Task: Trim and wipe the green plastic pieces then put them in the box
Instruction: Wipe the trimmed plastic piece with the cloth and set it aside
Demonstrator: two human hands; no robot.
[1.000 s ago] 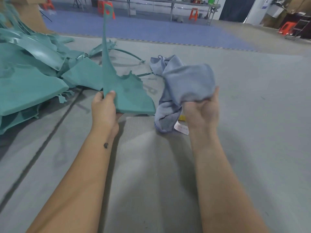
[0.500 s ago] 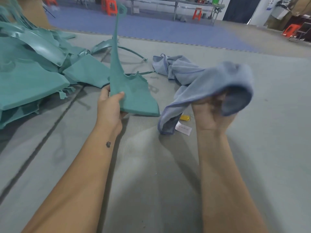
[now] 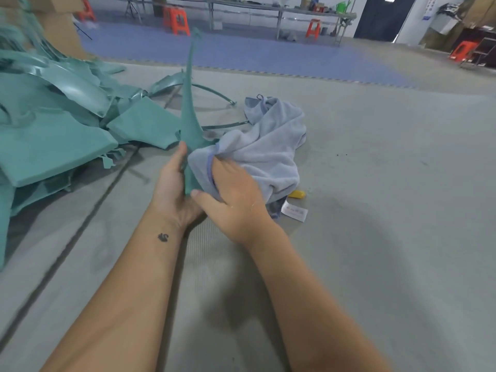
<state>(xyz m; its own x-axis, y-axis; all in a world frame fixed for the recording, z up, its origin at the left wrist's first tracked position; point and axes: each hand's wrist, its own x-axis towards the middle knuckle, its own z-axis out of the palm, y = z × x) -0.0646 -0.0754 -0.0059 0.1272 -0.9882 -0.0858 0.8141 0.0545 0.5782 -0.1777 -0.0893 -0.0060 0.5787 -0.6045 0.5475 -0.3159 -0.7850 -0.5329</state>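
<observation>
My left hand (image 3: 171,189) grips the wide base of the green plastic piece (image 3: 191,122), thumb up one face and fingers hidden behind it, so the piece stands almost upright in front of me. My right hand (image 3: 233,196) presses a fold of the grey-blue cloth (image 3: 264,151) against its other face, fingers laid into the fabric and the thumb down at the bottom edge. The rest of the cloth trails away onto the floor mat (image 3: 375,210).

The piece looks thin and light. I judge the broad base stiff enough to take pressure, while the long narrow spike that rises from it will likely flex and whip if I rub too hard. So the base is the place to hold it, wiping upward with support behind. The edge near my thumb looks ragged, which could snag the cloth or nick a finger.

Just beside the cloth lie a small yellow object (image 3: 296,194), which I cannot identify, and a white tag (image 3: 294,211). To my left sits the heap of green pieces (image 3: 53,135), close enough that the base could knock it. Thin green strips (image 3: 214,93) curve across the mat behind. Further back stand orange stools (image 3: 175,20) and a long table (image 3: 268,9). I see cardboard (image 3: 60,30) at the far left, but cannot tell whether it is the box.
</observation>
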